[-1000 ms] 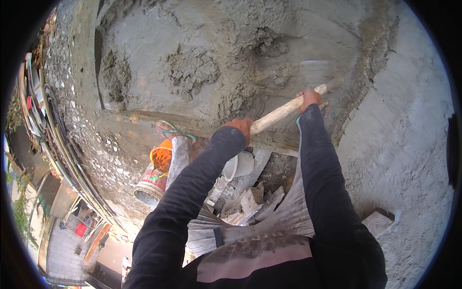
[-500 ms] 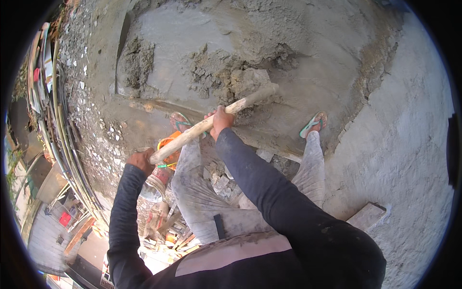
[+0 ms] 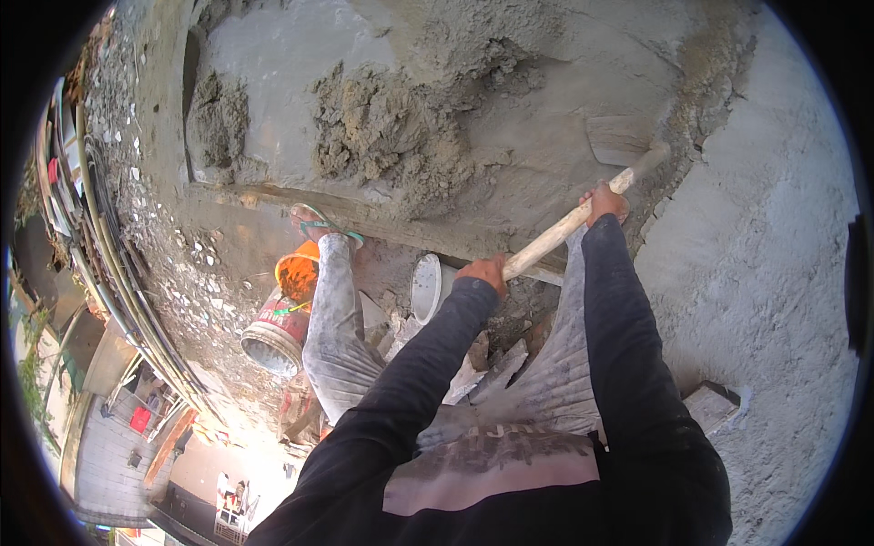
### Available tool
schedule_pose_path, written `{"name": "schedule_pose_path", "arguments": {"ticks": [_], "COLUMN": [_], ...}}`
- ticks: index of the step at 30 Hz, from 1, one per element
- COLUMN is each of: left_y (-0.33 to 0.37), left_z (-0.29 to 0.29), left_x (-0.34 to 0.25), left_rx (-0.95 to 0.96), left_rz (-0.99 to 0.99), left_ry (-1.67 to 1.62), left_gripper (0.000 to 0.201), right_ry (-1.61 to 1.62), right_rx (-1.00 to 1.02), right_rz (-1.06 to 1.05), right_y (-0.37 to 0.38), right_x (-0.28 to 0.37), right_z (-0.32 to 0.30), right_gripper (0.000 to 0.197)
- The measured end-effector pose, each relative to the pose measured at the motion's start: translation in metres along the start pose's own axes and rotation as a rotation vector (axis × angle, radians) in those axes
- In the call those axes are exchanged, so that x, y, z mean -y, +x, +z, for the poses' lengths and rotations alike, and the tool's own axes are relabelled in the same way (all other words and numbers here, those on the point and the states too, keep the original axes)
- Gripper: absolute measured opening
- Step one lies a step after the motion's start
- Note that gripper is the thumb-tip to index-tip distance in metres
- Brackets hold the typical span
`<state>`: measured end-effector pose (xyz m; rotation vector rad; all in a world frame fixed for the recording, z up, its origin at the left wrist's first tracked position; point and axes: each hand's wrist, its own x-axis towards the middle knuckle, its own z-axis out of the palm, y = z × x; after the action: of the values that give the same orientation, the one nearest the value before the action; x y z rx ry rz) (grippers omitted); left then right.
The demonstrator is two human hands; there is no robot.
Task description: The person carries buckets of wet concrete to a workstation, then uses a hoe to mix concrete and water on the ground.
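Observation:
My left hand (image 3: 485, 272) is closed around the near end of a hoe's pale wooden handle (image 3: 557, 231). Higher up the same handle, my right hand (image 3: 604, 203) grips it close to the head. The hoe's flat blade (image 3: 621, 139), coated in grey mortar, rests on the wet surface at the right, beside the rough edge. To its left lies a lumpy heap of wet mortar (image 3: 387, 127) on a smeared grey slab. A smaller mortar clump (image 3: 218, 116) sits farther left.
A board edge (image 3: 364, 212) runs along the near side of the slab. By my left leg are an orange container (image 3: 298, 273) and a mortar-stained bucket (image 3: 276, 335); a white bucket (image 3: 426, 288) is between my legs. A rough plastered surface (image 3: 765, 246) lies right, poles (image 3: 105, 237) left.
Both hands have swung the hoe to the right. Its blade has moved from the mortar heap to the slab's right side. The white bucket between my legs has come into view.

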<state>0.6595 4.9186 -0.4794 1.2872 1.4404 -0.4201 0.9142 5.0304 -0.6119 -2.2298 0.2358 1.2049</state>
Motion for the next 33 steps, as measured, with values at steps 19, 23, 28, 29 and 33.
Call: {"name": "schedule_pose_path", "arguments": {"ticks": [19,23,28,29,33], "left_y": [-0.258,-0.261,-0.214,-0.192,-0.093], "left_z": [-0.302,-0.334,-0.182,-0.138,-0.027], "left_x": [0.261,0.302,0.246,0.215,0.121], "left_rx": [-0.042,-0.007,0.013,0.017,0.103], "left_rz": [-0.238,-0.367,-0.128,-0.128,-0.108], "left_ry": [0.504,0.541,0.195,0.033,-0.035], "left_gripper": [0.021,0.017,0.016,0.019,0.027], "right_ry": [0.376,0.289,0.098,-0.012,-0.135], "right_rx": [0.323,0.401,0.343,0.253,-0.003], "right_rz": [0.588,0.359,0.336,0.271,0.183], "right_y": [-0.377,-0.388,-0.299,-0.261,-0.115], "right_x": [-0.221,-0.251,-0.159,-0.141,-0.097], "right_z": [0.23,0.265,0.158,0.133,0.048], "right_gripper": [0.021,0.038,0.022,0.021,0.019]}}
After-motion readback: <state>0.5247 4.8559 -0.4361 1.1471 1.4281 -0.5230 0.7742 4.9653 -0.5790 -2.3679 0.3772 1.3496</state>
